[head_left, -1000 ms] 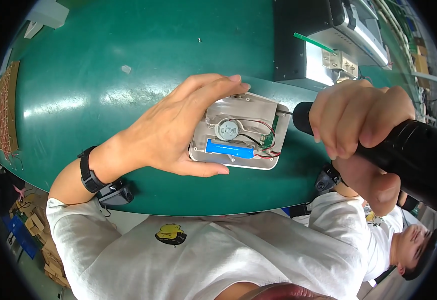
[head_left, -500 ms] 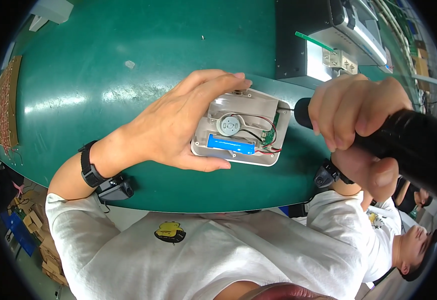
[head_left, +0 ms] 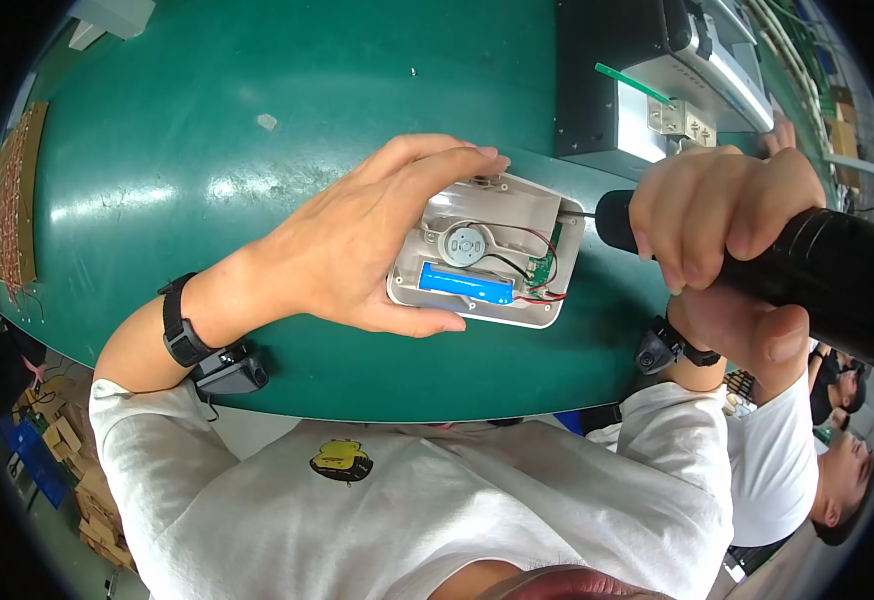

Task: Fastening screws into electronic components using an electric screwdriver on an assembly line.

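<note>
My left hand [head_left: 352,240] holds a pale plastic housing [head_left: 522,205] from its left side, thumb along the near edge and fingers over the far edge. Inside the open shell sit a round silver motor [head_left: 463,246], a blue cylindrical battery [head_left: 467,284] and a small green circuit board [head_left: 542,268], joined by thin red and black wires. A black electric screwdriver [head_left: 827,265] is wrapped in my right hand [head_left: 727,210], lying almost level. Its thin bit points left and reaches the housing's far right corner; whether a screw is under the tip, I cannot tell.
Beyond my right hand stands a black and silver box-shaped machine [head_left: 612,95], with a small metal block [head_left: 679,120] and a green strip by it. A wire-covered brown board [head_left: 19,200] lies at the green table's [head_left: 207,80] far left. Another person [head_left: 777,460] is at the right.
The housing and both hands sit slightly further right in the picture. The bit stays at the same corner. The person on the right has shifted, and a hand now shows behind the screwdriver.
</note>
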Action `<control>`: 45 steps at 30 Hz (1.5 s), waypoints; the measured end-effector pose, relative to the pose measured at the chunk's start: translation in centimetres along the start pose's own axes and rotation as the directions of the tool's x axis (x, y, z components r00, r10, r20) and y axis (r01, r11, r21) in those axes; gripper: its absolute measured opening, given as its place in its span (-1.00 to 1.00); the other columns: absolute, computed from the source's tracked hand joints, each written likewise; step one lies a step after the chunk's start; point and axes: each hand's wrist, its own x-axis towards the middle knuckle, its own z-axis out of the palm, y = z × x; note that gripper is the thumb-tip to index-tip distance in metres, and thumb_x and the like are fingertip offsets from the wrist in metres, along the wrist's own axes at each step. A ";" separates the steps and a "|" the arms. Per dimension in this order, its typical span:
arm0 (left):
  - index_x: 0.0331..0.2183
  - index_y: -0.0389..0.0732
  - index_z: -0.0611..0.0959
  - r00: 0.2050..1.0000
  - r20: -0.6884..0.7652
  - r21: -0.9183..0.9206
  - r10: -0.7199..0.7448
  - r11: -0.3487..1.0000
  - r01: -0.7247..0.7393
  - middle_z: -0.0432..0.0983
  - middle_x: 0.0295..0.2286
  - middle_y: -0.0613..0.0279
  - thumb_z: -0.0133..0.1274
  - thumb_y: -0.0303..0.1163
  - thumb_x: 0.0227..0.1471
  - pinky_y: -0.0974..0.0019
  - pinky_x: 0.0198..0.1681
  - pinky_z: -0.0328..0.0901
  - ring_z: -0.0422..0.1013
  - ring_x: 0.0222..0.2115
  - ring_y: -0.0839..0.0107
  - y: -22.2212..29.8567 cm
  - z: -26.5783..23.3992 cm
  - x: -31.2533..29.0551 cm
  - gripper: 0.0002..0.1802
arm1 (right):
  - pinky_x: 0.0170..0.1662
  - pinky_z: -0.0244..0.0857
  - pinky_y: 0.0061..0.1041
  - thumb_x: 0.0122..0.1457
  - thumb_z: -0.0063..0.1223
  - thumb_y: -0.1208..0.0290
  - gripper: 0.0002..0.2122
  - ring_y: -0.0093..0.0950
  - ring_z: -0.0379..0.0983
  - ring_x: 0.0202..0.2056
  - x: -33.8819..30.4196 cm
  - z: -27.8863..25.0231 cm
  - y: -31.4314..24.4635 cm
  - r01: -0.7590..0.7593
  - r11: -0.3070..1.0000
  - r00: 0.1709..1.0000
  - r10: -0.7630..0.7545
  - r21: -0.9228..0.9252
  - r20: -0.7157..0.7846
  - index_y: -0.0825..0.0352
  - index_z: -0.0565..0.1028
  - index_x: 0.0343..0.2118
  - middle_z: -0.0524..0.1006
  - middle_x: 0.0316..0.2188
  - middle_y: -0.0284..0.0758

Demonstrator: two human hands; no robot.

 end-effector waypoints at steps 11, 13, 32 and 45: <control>0.27 -0.29 0.27 0.999 -0.031 0.016 0.015 1.000 -0.015 0.36 0.19 0.01 0.47 -0.07 -0.23 -0.01 0.16 0.36 0.28 0.19 -0.04 -0.1 0.3 0.1 0.13 | -0.43 0.30 -0.47 0.14 0.28 -0.02 -0.56 -0.57 0.37 -0.58 -0.3 0.5 -0.2 0.001 0.996 1.000 -0.003 -0.090 -0.027 0.19 0.33 -0.23 0.42 -0.54 -0.49; 0.27 -0.28 0.27 0.999 -0.032 0.020 0.011 1.000 -0.011 0.36 0.20 0.02 0.47 -0.07 -0.23 -0.01 0.16 0.36 0.28 0.19 -0.04 -0.1 0.3 0.0 0.13 | -0.43 0.30 -0.47 0.13 0.28 -0.02 -0.56 -0.57 0.37 -0.59 -0.3 0.5 0.0 0.012 0.997 0.999 -0.014 -0.073 -0.035 0.20 0.33 -0.22 0.42 -0.54 -0.49; 0.18 -0.30 0.40 1.000 0.004 0.040 0.019 0.999 -0.019 0.36 0.18 -0.08 0.40 -0.26 -0.35 -0.07 0.15 0.32 0.30 0.14 -0.16 0.6 -0.4 0.4 0.00 | -0.44 0.27 -0.43 0.15 0.16 -0.05 -0.57 -0.54 0.35 -0.59 0.6 -1.6 -2.0 0.249 0.960 0.965 -0.257 0.127 0.051 0.24 0.36 -0.20 0.42 -0.52 -0.39; 0.24 -0.24 0.30 0.995 -0.095 0.106 -0.011 0.994 0.021 0.33 0.16 -0.12 0.58 -0.15 -0.46 -0.05 0.19 0.24 0.30 0.15 -0.08 -0.1 -0.1 -0.1 0.24 | -0.40 0.24 -0.52 -0.02 0.29 -0.03 -0.56 -0.60 0.34 -0.59 -2.1 -5.2 -4.4 0.172 0.985 0.959 -0.173 -0.020 -0.224 0.23 0.43 -0.28 0.44 -0.55 -0.47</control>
